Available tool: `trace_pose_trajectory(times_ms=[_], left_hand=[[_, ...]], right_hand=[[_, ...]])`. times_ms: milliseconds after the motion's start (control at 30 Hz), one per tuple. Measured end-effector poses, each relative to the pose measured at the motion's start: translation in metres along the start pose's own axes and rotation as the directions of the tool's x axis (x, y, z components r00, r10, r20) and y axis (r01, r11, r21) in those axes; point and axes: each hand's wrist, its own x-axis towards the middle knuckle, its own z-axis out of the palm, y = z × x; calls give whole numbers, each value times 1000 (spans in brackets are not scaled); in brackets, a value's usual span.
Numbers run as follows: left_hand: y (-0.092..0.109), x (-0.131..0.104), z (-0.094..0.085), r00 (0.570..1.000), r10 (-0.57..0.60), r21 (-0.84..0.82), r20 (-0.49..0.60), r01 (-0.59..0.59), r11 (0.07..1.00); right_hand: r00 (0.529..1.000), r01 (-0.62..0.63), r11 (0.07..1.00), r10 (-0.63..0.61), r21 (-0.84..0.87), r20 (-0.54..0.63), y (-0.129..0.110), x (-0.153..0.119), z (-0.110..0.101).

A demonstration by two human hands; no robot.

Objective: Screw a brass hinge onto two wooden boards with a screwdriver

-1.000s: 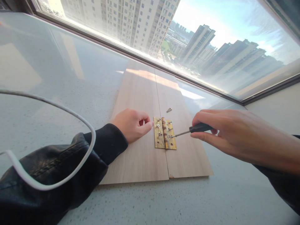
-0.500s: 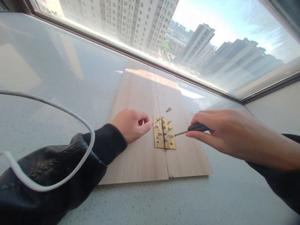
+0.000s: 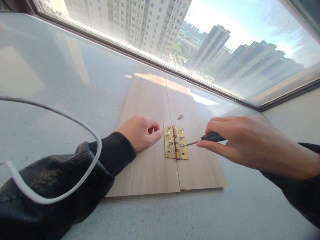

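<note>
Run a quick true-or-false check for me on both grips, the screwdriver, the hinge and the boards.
1. The right grip holds the screwdriver by its black handle. True.
2. The screwdriver's tip is at the left leaf of the hinge. False: it is at the right leaf.
3. Loose screws lie on the right board, beyond the hinge. True.
4. The left grip holds the white cable. False: the cable loops across the left sleeve, clear of the fingers.
5. The hinge lies across the seam between the left board and the right board. True.
</note>
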Motion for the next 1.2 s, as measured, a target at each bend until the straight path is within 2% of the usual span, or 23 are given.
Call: trace_pose_trajectory(times_ms=[100, 233, 567, 700, 833, 967, 1200], left_hand=[[0, 0, 0, 1000, 8, -4, 3, -8, 1000], [1, -1, -1, 1000, 6, -9, 8, -6, 1000], [1, -1, -2, 1000, -4, -7, 11, 4, 1000], [2, -1, -2, 1000, -10, -14, 15, 11, 1000], [2, -1, -1, 1000, -7, -13, 20, 7, 1000], [1, -1, -1, 1000, 4, -12, 18, -4, 1000], [0, -1, -1, 1000, 11, 1, 10, -11, 1000]], right_hand=[[997, -40, 998, 43, -46, 71, -3, 0, -2], [990, 9, 994, -24, 110, 141, -1, -1, -2], [989, -128, 989, 133, -74, 62, -9, 4, 1], [995, -58, 993, 50, 105, 82, -8, 0, -1], [999, 44, 978, -48, 202, 14, -5, -4, 3], [997, 80, 991, -77, 111, -31, -2, -7, 8], [999, -2, 995, 6, -103, 38, 1, -9, 7]])
